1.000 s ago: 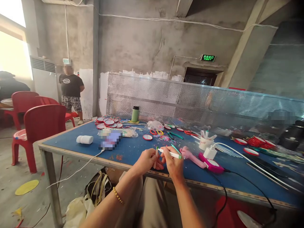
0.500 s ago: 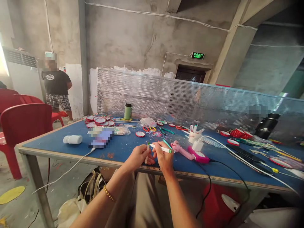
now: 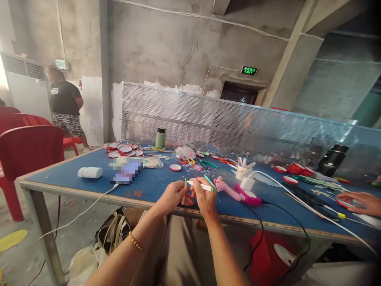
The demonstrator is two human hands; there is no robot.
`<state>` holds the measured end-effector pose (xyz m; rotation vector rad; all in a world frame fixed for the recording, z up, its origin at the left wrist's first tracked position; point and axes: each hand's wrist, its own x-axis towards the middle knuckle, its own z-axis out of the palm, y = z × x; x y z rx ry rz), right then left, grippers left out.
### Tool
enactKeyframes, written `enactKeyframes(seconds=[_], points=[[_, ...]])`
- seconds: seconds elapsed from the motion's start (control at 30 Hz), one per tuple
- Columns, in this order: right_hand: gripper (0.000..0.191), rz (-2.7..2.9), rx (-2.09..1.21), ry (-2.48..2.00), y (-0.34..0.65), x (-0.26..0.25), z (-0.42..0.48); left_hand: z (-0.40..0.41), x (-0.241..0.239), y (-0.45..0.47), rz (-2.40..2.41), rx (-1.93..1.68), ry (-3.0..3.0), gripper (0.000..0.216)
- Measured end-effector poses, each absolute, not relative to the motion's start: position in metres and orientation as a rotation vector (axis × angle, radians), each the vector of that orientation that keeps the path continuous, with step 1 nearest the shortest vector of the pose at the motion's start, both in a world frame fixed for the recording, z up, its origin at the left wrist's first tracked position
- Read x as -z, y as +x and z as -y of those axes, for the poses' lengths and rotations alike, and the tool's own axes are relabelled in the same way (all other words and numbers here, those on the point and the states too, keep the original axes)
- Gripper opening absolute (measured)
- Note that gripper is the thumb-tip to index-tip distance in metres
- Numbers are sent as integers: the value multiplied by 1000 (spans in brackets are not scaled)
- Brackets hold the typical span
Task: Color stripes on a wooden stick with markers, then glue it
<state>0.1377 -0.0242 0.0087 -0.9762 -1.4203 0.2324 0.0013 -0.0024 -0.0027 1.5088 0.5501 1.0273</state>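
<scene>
My left hand [image 3: 172, 196] is closed on a thin pale craft stick [image 3: 183, 195], held upright near the table's front edge; its top end is green. In my right hand [image 3: 206, 203] is a white marker [image 3: 203, 186] with a green end, gripped like a pen. The marker's tip touches or nearly touches the stick's green end. Some of my fingers are hidden behind the stick and the marker. Just beyond my right hand lie a teal pen [image 3: 209, 181] and a pink glue gun [image 3: 228, 188].
A magenta power block [image 3: 249, 195] with black cables lies to the right, near a cup of markers [image 3: 243, 171]. Left are a white bottle [image 3: 90, 172] and red-rimmed discs [image 3: 125, 149]. A co-worker's hand [image 3: 361, 202] is at far right. A person [image 3: 65, 99] stands behind chairs.
A co-worker's hand has come in at the far right, over a red-rimmed disc. The standing person has turned and shifted left. My hands keep nearly the same pose.
</scene>
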Motion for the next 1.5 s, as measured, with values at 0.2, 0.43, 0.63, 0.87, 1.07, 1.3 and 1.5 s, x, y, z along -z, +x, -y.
enactKeyframes(seconds=[0.2, 0.43, 0.63, 0.87, 1.07, 1.3, 1.5], points=[[27, 1423, -215, -978, 139, -9, 24, 3, 1, 2, -565, -1026, 1519, 36], [26, 1441, -227, -997, 138, -9, 25, 4, 1, 3, -555, -1035, 1518, 39], [28, 1434, -228, -1008, 139, -9, 26, 3, 1, 2, -547, -1023, 1528, 38], [33, 1443, -213, -1018, 139, -10, 26, 2, 2, 3, -543, -1022, 1523, 33], [28, 1425, -225, -982, 140, -9, 25, 2, 3, 4, -545, -1025, 1522, 34], [28, 1421, -226, -1005, 140, -9, 25, 2, 2, 4, -532, -1025, 1507, 35], [29, 1401, -238, -1020, 140, -9, 25, 2, 1, 4, -547, -1030, 1506, 34]])
